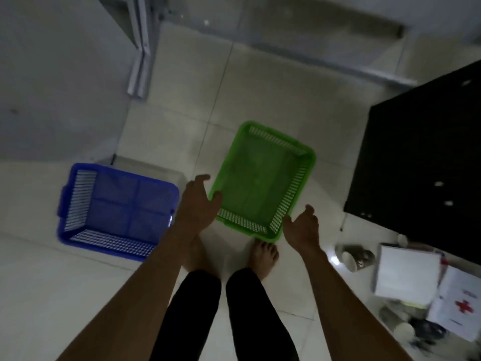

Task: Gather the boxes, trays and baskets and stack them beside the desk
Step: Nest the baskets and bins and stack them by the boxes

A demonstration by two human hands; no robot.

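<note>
Green basket: upright over the pale tiles, just ahead of the person's bare feet, near the dark desk.
Left hand: fingers spread, thumb at the basket's near-left corner (contact unclear).
Right hand: spread, holding nothing, just off the near-right corner.
Blue basket: on the floor, off to the left.

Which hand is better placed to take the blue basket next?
Left, probably. The left hand is close to the blue basket; the right hand lies on the far side of the green basket.
</note>
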